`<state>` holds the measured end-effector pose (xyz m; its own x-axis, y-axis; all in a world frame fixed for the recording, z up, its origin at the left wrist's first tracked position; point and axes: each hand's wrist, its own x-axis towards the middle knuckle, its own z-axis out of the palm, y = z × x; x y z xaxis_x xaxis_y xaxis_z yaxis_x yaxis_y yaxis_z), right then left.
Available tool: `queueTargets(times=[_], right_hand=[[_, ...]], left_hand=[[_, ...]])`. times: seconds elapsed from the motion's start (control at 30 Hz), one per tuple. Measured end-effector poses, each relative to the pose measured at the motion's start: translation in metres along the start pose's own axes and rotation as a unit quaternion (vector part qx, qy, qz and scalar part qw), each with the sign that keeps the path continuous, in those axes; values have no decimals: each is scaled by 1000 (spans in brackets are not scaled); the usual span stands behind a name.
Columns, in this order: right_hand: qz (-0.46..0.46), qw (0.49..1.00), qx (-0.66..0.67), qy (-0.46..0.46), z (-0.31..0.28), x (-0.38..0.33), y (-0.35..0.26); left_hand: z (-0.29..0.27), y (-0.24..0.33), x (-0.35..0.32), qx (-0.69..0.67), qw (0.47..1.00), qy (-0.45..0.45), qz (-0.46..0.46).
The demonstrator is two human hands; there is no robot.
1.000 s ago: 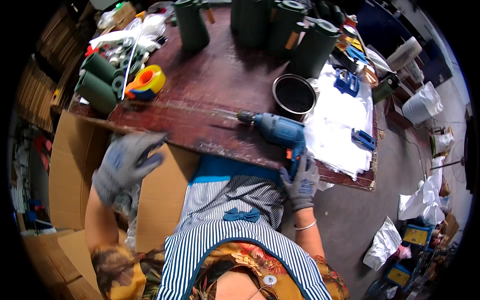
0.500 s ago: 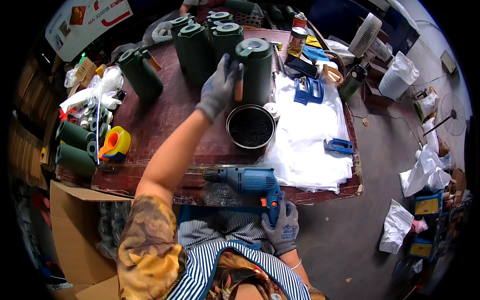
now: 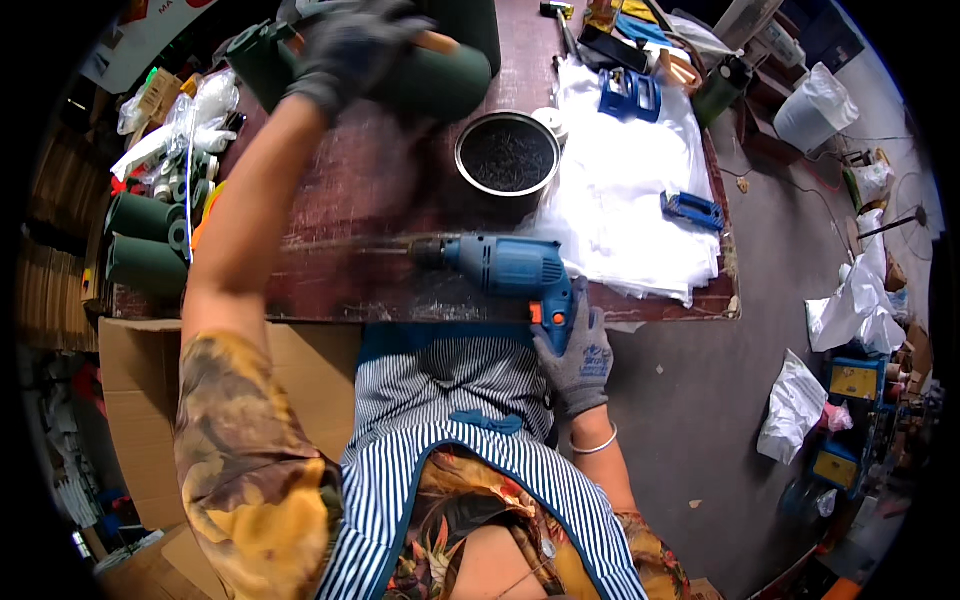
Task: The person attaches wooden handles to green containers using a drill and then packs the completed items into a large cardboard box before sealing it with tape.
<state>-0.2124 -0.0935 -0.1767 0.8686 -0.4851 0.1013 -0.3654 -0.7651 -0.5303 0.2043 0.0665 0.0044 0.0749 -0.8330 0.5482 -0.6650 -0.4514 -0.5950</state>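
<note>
My left hand [image 3: 360,55], in a grey glove, is blurred at the far left of the table. Its fingers close about the wooden handle [image 3: 437,42] of a dark green jug [image 3: 435,82], which looks tilted. A second green jug body [image 3: 475,25] rises behind it, cut off by the upper edge. My right hand [image 3: 580,350], gloved too, grips a blue power drill [image 3: 510,265] by its handle at the table's front edge. The drill's chuck and long bit point left. A round tin [image 3: 507,153] full of small dark screw-like pieces stands beyond the drill.
White plastic sheets [image 3: 630,190] cover the table's right side, with a blue tool [image 3: 692,210] and a blue tape dispenser [image 3: 630,94] on them. Green cylinders [image 3: 145,265] and plastic bags [image 3: 215,105] crowd the left edge. An open cardboard box [image 3: 140,400] sits below.
My left hand has moved left with the jug's handle in its grasp. The view has tipped, so the table appears higher. My right hand still holds the drill.
</note>
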Motion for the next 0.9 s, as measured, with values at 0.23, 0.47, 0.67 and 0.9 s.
queueTargets(times=[0.23, 0.47, 0.67, 0.9], right_hand=[[6, 999, 3, 47, -28, -23, 37], [4, 1000, 21, 8, -27, -21, 29], [-16, 1000, 0, 14, -18, -25, 31], [15, 999, 29, -17, -26, -23, 26]], left_hand=[[-230, 43, -156, -463, 743, -69, -479], [-169, 191, -223, -547, 673, -321, -380], [-117, 160, -146, -462, 801, -190, -331], [12, 204, -11, -312, 878, -260, -253]])
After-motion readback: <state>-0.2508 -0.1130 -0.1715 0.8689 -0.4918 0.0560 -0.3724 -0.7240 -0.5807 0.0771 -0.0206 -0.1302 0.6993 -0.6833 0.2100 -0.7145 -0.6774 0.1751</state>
